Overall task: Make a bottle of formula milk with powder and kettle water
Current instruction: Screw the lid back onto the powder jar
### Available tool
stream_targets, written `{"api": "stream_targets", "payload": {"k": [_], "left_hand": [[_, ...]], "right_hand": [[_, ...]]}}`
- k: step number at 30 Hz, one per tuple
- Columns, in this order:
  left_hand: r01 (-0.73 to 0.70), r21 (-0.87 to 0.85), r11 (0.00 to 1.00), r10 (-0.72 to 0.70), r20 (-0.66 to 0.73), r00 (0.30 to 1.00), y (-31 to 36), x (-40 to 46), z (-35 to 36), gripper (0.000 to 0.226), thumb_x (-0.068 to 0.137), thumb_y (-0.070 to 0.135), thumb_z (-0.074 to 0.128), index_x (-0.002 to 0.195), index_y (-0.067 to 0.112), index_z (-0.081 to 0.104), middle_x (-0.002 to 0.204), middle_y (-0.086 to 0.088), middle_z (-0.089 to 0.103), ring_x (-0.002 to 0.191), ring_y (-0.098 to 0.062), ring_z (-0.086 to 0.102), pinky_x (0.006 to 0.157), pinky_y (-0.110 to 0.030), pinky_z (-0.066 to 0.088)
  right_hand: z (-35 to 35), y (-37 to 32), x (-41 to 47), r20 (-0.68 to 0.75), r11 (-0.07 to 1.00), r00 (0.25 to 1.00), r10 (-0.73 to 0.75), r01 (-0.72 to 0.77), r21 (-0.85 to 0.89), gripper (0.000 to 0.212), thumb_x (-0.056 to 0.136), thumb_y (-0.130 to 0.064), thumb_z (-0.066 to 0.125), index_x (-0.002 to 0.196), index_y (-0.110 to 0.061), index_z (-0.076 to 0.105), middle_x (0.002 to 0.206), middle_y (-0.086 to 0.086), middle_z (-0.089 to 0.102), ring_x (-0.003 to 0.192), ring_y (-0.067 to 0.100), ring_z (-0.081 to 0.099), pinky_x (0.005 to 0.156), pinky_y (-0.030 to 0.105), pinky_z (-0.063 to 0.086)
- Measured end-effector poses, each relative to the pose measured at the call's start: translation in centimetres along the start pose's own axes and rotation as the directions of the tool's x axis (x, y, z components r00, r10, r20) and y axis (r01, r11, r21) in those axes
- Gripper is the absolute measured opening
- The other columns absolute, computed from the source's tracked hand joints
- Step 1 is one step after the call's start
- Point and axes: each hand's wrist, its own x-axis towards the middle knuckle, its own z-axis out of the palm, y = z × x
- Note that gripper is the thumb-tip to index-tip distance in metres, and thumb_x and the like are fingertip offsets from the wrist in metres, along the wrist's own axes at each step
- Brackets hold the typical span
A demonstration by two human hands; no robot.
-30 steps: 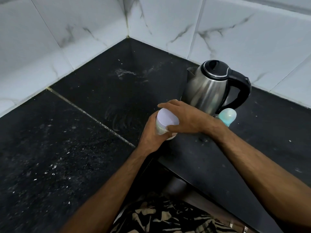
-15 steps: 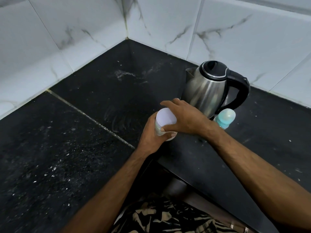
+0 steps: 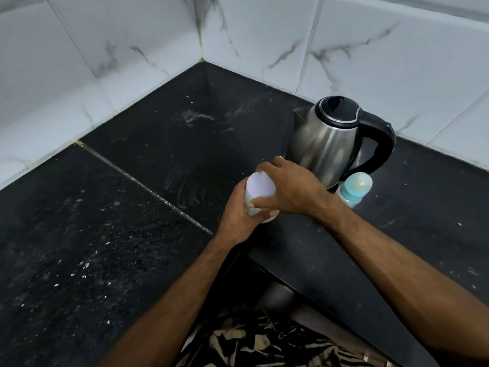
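Note:
A small white powder container (image 3: 260,187) with a flat white lid is held just above the black counter (image 3: 132,207). My left hand (image 3: 238,215) wraps around its body from below and the left. My right hand (image 3: 288,189) curls over its top, thumb and fingers pinching the lid's rim. Behind them stands a steel kettle (image 3: 326,141) with a black lid and handle. A baby bottle (image 3: 354,189) with a teal collar and clear cap stands upright at the kettle's front right, partly hidden by my right wrist.
White marble-pattern tiled walls (image 3: 264,35) meet in a corner behind the counter. Powdery specks and smears lie on the dark surface at the left and centre. The counter's front edge runs diagonally under my right forearm, with patterned clothing below.
Both hands keep hold of the container in nearly the same spot; my right hand has shifted slightly on the lid. The kettle and the bottle stay put.

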Motion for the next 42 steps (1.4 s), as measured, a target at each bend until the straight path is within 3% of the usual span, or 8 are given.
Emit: {"api": "stream_targets", "payload": {"k": [8,11,15,19,27,33,38,42], "left_hand": [[0.006,-0.005,1.0,-0.006,0.006,1.0,0.1,0.3,0.2,0.093,0.073,0.019,0.087,0.148,0.019,0.032,0.133,0.012,0.044,0.117,0.0,0.045,0.084,0.001,0.038],[-0.001,-0.02,1.0,0.001,0.0,1.0,0.0,0.2,0.2,0.095,0.072,0.015,0.088,0.149,0.018,0.031,0.135,0.01,0.045,0.119,0.0,0.047,0.089,-0.001,0.038],[-0.021,-0.043,0.999,0.021,0.0,1.0,-0.3,0.2,0.1,0.105,0.069,0.015,0.09,0.153,0.018,0.026,0.137,0.014,0.043,0.115,0.024,0.042,0.091,0.001,0.037],[-0.02,-0.046,0.999,0.02,0.012,1.0,-0.4,0.2,0.0,0.109,0.065,0.026,0.089,0.154,0.024,0.025,0.138,0.014,0.046,0.121,0.006,0.05,0.093,-0.007,0.043],[-0.038,-0.036,0.999,0.039,0.009,0.999,-0.7,0.5,0.2,0.094,0.074,0.013,0.088,0.148,0.023,0.031,0.143,0.005,0.047,0.127,-0.005,0.047,0.098,-0.003,0.037],[-0.042,-0.029,0.999,0.042,0.004,0.999,-0.6,0.4,0.0,0.092,0.072,0.02,0.089,0.142,0.034,0.031,0.134,0.017,0.048,0.116,0.022,0.045,0.093,-0.002,0.04],[-0.027,-0.017,0.999,0.027,0.009,1.0,-0.6,0.4,-0.1,0.098,0.069,0.03,0.09,0.148,0.031,0.032,0.129,0.032,0.046,0.117,0.023,0.044,0.089,-0.001,0.039],[-0.026,-0.013,1.0,0.026,0.001,1.0,-0.4,0.3,-0.1,0.093,0.068,0.026,0.088,0.143,0.031,0.035,0.13,0.028,0.047,0.117,0.024,0.044,0.091,-0.002,0.04]], "right_hand": [[0.4,-0.3,-0.1,-0.008,0.999,1.0,0.009,-0.009,-0.044,0.082,0.075,-0.068,0.067,0.141,-0.029,0.039,0.129,0.003,0.047,0.116,0.022,0.05,0.085,0.034,0.048],[0.4,-0.1,-0.2,-0.013,0.999,1.0,-0.015,0.015,-0.033,0.081,0.074,-0.068,0.067,0.141,-0.032,0.04,0.126,-0.001,0.046,0.115,0.019,0.048,0.078,0.029,0.043],[0.3,-0.1,-0.2,-0.003,0.997,1.0,0.018,-0.018,-0.081,0.091,0.067,-0.079,0.066,0.14,-0.031,0.039,0.127,0.0,0.047,0.117,0.02,0.048,0.077,0.03,0.04],[0.4,-0.2,-0.2,-0.014,0.994,0.998,0.065,-0.066,-0.091,0.096,0.061,-0.083,0.065,0.135,-0.026,0.041,0.124,0.002,0.05,0.113,0.021,0.051,0.082,0.035,0.047],[-0.2,0.9,0.6,0.121,0.985,0.988,-0.101,0.082,0.151,0.081,0.073,-0.046,0.077,0.143,-0.031,0.039,0.137,-0.004,0.046,0.121,0.017,0.047,0.097,0.03,0.044],[0.3,0.4,0.6,0.045,0.999,0.998,-0.044,0.043,0.029,0.078,0.073,-0.062,0.073,0.137,-0.026,0.044,0.126,0.0,0.052,0.112,0.02,0.052,0.089,0.031,0.047],[1.3,-0.7,0.3,-0.127,0.985,0.983,0.134,-0.146,-0.092,0.088,0.065,-0.087,0.058,0.123,-0.021,0.05,0.115,0.002,0.057,0.103,0.022,0.059,0.075,0.037,0.05],[0.2,0.2,0.0,0.062,0.998,0.998,-0.001,-0.002,0.057,0.097,0.07,-0.077,0.065,0.147,-0.028,0.032,0.145,0.002,0.039,0.129,0.024,0.044,0.099,0.04,0.045]]}}
